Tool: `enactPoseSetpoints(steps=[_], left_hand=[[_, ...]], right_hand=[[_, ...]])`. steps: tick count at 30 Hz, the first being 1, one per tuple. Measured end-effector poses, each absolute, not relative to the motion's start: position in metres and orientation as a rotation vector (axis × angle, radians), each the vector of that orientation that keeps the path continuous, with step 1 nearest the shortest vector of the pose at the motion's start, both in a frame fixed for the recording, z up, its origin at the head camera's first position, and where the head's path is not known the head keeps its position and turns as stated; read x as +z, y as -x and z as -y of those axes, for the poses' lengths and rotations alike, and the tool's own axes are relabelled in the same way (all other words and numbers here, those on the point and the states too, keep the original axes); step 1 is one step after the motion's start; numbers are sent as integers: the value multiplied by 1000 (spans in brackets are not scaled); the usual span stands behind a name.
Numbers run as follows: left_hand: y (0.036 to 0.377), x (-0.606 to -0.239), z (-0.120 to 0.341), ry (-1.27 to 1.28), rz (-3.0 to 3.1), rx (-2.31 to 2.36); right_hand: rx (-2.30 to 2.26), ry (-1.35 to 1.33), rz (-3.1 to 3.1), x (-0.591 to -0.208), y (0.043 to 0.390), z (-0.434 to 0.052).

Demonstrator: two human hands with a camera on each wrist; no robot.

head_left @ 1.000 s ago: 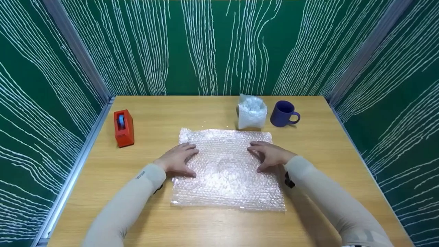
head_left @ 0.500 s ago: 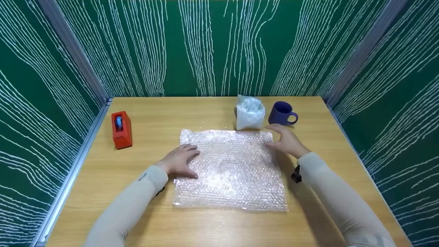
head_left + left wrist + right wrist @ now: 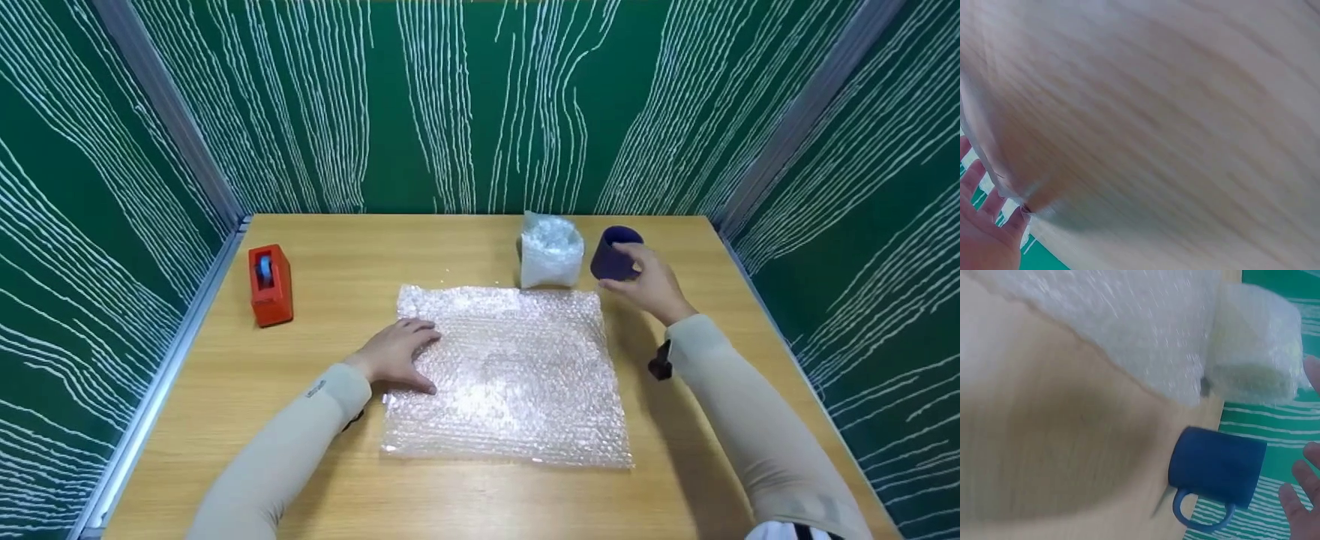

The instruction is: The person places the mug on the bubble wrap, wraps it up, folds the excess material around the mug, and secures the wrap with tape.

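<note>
A sheet of clear bubble wrap (image 3: 510,367) lies flat on the wooden table. On its left edge rests my left hand (image 3: 397,356), fingers spread; the left wrist view shows those fingers (image 3: 994,205) by the sheet's edge. My right hand (image 3: 649,285) is at the dark blue mug (image 3: 611,262), thumb and fingers parted and overlapping its near right side. That hand hides the mug's handle in the head view. In the right wrist view the mug (image 3: 1216,464) stands upright, handle visible, with the fingers (image 3: 1306,478) apart from it.
Left of the mug stands a bubble-wrapped bundle (image 3: 552,251), just behind the sheet's far edge. A red tape dispenser (image 3: 271,285) with blue tape sits at the far left. Green walls (image 3: 300,105) with white lines enclose the table's back and sides.
My right hand has left the bubble wrap's right side and moved away and to the right, up to the mug. The left hand has stayed on the sheet.
</note>
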State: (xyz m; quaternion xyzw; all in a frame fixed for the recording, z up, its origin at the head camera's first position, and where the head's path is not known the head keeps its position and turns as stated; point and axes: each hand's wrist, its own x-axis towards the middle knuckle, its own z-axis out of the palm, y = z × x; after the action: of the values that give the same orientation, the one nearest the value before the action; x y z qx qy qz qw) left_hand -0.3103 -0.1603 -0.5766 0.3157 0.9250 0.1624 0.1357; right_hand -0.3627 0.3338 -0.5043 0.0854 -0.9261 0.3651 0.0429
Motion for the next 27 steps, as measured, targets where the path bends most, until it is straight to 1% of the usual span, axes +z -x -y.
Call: enactPoseSetpoints(steps=[6, 19, 27], left_hand=[[312, -577, 160, -918, -2685, 458], [312, -576, 162, -893, -2694, 444], [311, -575, 160, -870, -2697, 460]], right_hand=[[1135, -152, 2874, -499, 377, -343], [1223, -4, 2912, -496, 407, -355], [1249, 27, 2930, -498, 421, -365]])
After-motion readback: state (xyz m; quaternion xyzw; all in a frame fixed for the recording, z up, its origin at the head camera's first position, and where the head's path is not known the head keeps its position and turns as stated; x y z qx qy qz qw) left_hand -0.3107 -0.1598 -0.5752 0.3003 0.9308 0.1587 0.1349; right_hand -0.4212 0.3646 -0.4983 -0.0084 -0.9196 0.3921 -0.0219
